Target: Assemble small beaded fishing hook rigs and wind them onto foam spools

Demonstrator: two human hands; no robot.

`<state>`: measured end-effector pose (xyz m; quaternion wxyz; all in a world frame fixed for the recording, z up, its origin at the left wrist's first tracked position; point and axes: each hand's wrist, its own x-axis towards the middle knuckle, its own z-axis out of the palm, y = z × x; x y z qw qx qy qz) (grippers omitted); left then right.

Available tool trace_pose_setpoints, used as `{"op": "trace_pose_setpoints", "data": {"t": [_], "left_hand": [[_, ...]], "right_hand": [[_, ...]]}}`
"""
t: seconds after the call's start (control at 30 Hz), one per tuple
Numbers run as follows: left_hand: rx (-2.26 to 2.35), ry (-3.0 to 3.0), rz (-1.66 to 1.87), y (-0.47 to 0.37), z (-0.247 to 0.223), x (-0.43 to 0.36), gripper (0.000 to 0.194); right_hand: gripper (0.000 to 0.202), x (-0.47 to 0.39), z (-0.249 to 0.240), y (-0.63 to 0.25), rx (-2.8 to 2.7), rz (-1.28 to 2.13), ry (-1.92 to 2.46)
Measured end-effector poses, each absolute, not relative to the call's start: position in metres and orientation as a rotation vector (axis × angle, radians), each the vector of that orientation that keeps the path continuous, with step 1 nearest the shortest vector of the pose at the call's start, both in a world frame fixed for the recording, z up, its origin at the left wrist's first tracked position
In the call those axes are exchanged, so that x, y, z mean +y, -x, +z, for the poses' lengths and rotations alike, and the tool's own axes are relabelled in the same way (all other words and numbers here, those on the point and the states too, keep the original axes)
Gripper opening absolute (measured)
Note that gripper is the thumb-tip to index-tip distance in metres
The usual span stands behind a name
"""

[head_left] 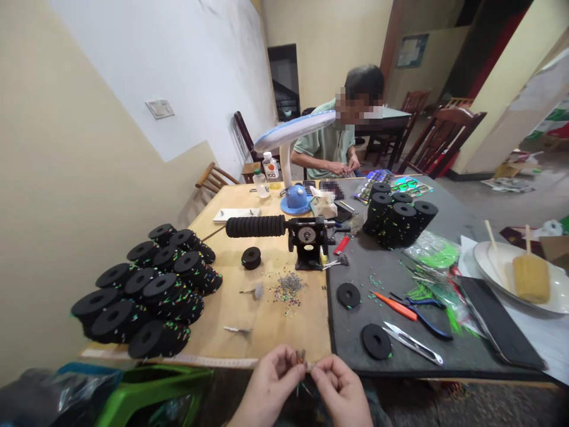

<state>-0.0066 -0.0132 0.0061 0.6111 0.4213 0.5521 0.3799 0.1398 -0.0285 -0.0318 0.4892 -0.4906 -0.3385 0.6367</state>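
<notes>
At the table's front edge, my left hand [276, 382] pinches a small bundle of thin pieces [300, 356] with brownish-orange tops; their kind is too small to make out. Close beside it, my right hand [341, 388] is closed in a pinch, its fingertips almost meeting the left ones. Whatever lies between the right fingers is hidden. Beyond my hands, a pile of tiny grey and coloured beads [290, 286] is spread on the wood. Two small brush-like tufts [256, 291] lie left of the beads. Behind stands a black cranked device [307, 237] carrying a row of black foam rings [255, 226].
Stacked black foam spools [144, 281] crowd the left; more spools [402, 216] stand back right. Orange-handled tool [395, 305], blue pliers [429, 320] and silver snips [413, 344] lie right, near a plate [493, 261]. A lamp [296, 198] and a seated person [329, 142] are opposite.
</notes>
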Motion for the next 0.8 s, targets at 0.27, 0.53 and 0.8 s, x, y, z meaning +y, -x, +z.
{"op": "trace_pose_setpoints", "data": {"t": [0.27,0.53,0.8], "left_hand": [[1.218,-0.841,0.824,-0.004,-0.008,-0.023,0.051],[1.243,-0.846,0.829,-0.003,-0.007,-0.024,0.046],[1.271,-0.879,0.855,-0.005,-0.005,-0.026,0.04]], "right_hand": [[0.054,-0.031,-0.035,-0.136,-0.836,1.578,1.186],[0.056,-0.03,-0.026,-0.138,-0.891,1.552,1.243],[0.047,-0.029,-0.023,-0.141,-1.042,1.444,1.344]]}}
